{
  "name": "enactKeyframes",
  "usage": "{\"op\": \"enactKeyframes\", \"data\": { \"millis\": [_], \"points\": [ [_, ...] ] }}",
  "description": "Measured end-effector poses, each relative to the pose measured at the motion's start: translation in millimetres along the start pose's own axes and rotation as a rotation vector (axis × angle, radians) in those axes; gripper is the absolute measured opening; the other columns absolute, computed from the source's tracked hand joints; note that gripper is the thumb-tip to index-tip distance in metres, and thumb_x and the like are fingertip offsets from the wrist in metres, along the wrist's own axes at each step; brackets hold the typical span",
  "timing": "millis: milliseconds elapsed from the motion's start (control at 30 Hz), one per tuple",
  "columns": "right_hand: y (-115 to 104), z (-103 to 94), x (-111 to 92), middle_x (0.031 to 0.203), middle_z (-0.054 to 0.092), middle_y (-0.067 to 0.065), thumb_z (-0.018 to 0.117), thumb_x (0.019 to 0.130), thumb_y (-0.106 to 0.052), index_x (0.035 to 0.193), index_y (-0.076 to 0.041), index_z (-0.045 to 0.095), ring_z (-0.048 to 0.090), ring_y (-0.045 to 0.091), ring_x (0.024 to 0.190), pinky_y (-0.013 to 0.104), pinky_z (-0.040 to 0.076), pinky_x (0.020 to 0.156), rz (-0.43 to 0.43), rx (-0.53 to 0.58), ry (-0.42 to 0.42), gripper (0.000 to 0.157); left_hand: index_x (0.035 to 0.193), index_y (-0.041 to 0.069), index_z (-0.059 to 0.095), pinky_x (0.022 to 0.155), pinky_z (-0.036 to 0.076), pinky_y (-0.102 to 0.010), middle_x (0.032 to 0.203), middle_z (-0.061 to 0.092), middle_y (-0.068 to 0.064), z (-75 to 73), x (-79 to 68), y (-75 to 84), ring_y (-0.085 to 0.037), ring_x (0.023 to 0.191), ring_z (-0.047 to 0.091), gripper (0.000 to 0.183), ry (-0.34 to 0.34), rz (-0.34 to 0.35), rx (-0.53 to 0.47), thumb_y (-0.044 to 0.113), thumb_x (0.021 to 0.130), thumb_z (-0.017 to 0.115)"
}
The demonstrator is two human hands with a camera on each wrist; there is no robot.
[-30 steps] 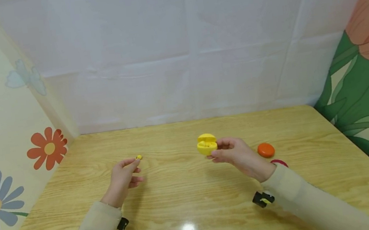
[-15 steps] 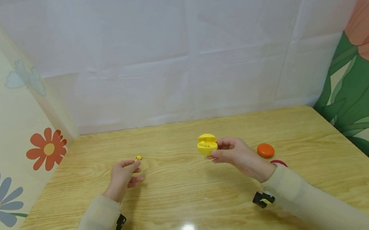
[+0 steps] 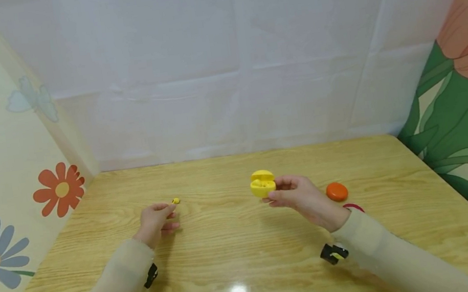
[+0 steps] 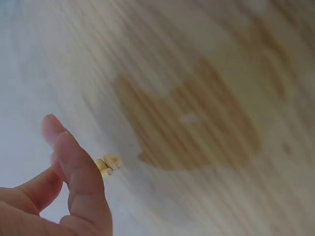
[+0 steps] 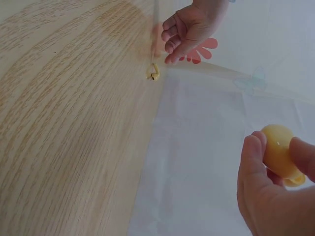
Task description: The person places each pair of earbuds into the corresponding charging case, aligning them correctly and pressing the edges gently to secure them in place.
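Note:
My right hand (image 3: 307,198) grips a yellow earbud case (image 3: 263,190) above the table, its lid raised and yellow parts showing inside. The case's rounded outside (image 5: 278,152) faces the right wrist view, between thumb and fingers. A small yellow earbud (image 3: 176,201) with dark and shiny spots lies on the table to the left. My left hand (image 3: 155,223) is right by it, fingers loosely extended. Seen from the right wrist, a small gap shows between the left fingertips (image 5: 171,60) and the earbud (image 5: 154,73). In the left wrist view the index finger partly covers the earbud (image 4: 109,164).
An orange rounded case (image 3: 336,191) lies on the wooden table (image 3: 229,245) beyond the right forearm. A red object (image 3: 353,207) beside it is mostly hidden by the right sleeve. White sheeting (image 3: 224,68) hangs at the back; flowered panels stand at both sides.
The left hand and forearm have drawn slightly back and turned a little, while the earbud stays nearly in place. The right hand keeps holding the opened case still.

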State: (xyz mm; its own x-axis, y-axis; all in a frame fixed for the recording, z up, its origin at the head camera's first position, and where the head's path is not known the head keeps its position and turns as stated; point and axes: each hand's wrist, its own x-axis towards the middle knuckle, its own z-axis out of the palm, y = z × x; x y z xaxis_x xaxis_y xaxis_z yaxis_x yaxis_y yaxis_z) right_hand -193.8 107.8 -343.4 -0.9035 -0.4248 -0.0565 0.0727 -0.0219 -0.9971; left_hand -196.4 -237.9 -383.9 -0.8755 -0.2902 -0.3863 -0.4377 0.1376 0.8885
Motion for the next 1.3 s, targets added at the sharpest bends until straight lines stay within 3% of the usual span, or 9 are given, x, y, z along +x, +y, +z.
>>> {"op": "enactKeyframes", "data": {
  "millis": [300,633,967,1300],
  "points": [
    [-0.1,0.2,-0.3,0.113,0.060,0.018,0.055,0.097,0.000,0.127,0.018,0.044,0.067,0.017,0.095,0.033,0.052,0.088,0.004,-0.007,-0.002,0.037,0.133,-0.007,0.041,0.051,0.050,-0.024,0.082,0.063,-0.003,-0.6,11.3,-1.0,-0.011,0.052,0.064,0.042,0.001,-0.011,0.040,0.014,0.100,0.056],
    [0.1,1.3,0.7,0.114,0.060,0.020,0.054,0.097,0.001,0.127,0.018,0.044,0.065,0.028,0.103,0.033,0.052,0.089,0.019,-0.013,0.000,0.036,0.126,-0.004,0.046,0.052,0.049,-0.023,0.070,0.061,0.003,-3.5,23.4,-2.3,-0.010,0.052,0.064,0.033,-0.049,-0.054,0.048,0.013,0.100,0.054],
    [1.4,0.1,1.3,0.111,0.061,0.019,0.054,0.097,0.001,0.126,0.019,0.045,0.066,0.020,0.097,0.032,0.053,0.087,0.008,-0.006,0.000,0.035,0.114,-0.002,0.050,0.051,0.048,-0.022,0.064,0.059,0.006,-3.0,32.4,-0.7,-0.007,0.051,0.062,0.020,-0.078,-0.061,0.030,0.009,0.097,0.055],
    [1.8,-0.2,1.0,0.113,0.060,0.020,0.055,0.097,0.000,0.126,0.018,0.045,0.066,0.019,0.096,0.031,0.053,0.087,0.011,-0.011,-0.003,0.036,0.119,-0.003,0.050,0.049,0.047,-0.022,0.060,0.057,0.006,0.6,35.8,-1.3,-0.007,0.049,0.061,0.024,-0.061,-0.072,0.023,0.008,0.098,0.053]
  ]
}}
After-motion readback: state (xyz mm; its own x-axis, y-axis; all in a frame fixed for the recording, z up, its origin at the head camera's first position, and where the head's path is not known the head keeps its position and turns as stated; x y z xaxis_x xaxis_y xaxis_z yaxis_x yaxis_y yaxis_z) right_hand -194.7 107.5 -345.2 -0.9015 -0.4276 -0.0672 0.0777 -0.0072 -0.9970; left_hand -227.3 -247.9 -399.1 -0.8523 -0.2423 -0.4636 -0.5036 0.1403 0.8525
